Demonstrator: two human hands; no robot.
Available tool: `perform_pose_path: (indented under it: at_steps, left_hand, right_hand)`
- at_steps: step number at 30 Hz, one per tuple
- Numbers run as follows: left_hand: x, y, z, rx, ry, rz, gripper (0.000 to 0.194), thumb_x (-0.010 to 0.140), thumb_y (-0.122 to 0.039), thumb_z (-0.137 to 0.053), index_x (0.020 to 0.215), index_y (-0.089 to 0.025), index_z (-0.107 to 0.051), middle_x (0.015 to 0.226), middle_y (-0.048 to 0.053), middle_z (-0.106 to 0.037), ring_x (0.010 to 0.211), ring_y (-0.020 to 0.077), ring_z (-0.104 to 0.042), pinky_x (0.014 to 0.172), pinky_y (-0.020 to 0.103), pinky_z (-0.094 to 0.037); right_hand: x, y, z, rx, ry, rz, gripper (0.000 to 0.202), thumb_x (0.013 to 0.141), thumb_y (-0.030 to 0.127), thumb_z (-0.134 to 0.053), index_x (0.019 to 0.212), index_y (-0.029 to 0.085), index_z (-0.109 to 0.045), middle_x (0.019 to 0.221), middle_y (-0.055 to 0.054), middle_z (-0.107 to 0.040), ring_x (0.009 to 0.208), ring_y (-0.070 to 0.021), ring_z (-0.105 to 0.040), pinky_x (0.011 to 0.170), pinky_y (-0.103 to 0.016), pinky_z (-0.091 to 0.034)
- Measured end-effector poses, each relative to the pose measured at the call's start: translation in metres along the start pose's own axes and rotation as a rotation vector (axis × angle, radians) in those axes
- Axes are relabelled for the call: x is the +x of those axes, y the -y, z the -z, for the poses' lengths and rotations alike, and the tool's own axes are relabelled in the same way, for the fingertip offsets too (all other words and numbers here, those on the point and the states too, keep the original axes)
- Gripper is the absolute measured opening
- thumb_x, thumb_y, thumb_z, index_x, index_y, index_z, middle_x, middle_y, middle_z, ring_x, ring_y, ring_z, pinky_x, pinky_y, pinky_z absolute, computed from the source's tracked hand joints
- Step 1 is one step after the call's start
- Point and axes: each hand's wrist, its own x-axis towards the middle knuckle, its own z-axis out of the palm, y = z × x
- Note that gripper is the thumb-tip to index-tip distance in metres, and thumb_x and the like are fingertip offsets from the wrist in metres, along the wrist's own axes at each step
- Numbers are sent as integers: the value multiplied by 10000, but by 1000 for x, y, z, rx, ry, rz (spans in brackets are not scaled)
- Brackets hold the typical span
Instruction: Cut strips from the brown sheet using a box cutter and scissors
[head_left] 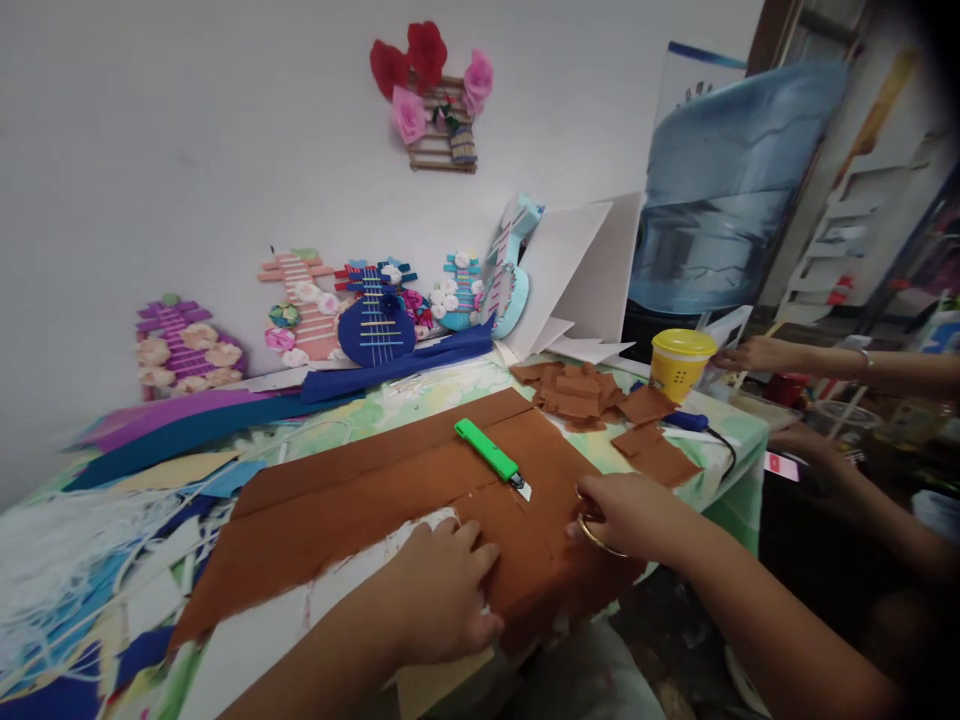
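A brown crepe-like sheet (360, 480) lies over a white board (259, 640) at the table's front. My left hand (442, 590) rests with spread fingers where the white board meets the brown sheet. At the sheet's right side, the fingers of my right hand (634, 515) are closed around gold-looped scissors (600, 540); their blades are hidden. Between and beyond my hands, a green utility knife (487, 452) lies on the sheet with its blade out.
Torn brown pieces (577, 390) lie at the back right, near a yellow-lidded tub (681, 362) and a blue-handled tool (686, 420). White string (52, 560) and coloured scraps cover the left. Decorated instrument shapes (376, 325) lean against the wall. Another person's arms (817, 360) reach in at right.
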Motion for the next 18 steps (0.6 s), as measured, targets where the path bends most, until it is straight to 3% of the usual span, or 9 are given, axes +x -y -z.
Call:
perform_pose_path:
  at_steps: [4, 8, 10, 13, 18]
  left_hand:
    - [-15, -3, -20, -4, 78, 49, 802, 624, -597, -549, 1274, -176, -339, 1331, 175, -287, 1170, 373, -286, 884, 524, -286]
    - [-40, -3, -13, -36, 244, 137, 760, 635, -284, -558, 1323, -200, -247, 1383, 117, -173, 1237, 337, -154, 956, 507, -207]
    - [-55, 0, -4, -76, 278, 174, 720, 631, -189, -491, 1317, -201, -272, 1377, 86, -193, 1239, 298, -177, 975, 461, -217]
    - [-73, 7, 5, -99, 260, 227, 659, 633, -170, -435, 1286, -166, -345, 1348, 86, -270, 1218, 262, -260, 983, 401, -238]
    - [-72, 10, 7, -54, 103, 368, 468, 730, -348, -419, 1146, -163, -525, 1195, 128, -491, 1089, 295, -442, 907, 450, -326]
  right_hand:
    - [11, 2, 5, -14, -7, 5, 210, 719, 393, -461, 727, 197, -533, 717, -49, -621, 657, -205, -575, 470, -242, -248]
    - [24, -2, 11, -60, 27, -41, 248, 738, 354, -408, 782, 173, -572, 778, -95, -635, 694, -231, -585, 488, -258, -301]
    - [32, -6, 13, -77, 62, -44, 277, 742, 334, -396, 819, 155, -592, 813, -118, -639, 716, -240, -591, 504, -269, -332]
    - [47, -11, 14, -85, 115, -11, 284, 729, 308, -419, 841, 139, -617, 823, -126, -647, 717, -238, -601, 514, -270, -366]
    - [76, -8, 16, -116, 144, 7, 283, 714, 307, -475, 841, 127, -653, 834, -146, -652, 745, -258, -608, 553, -288, -419]
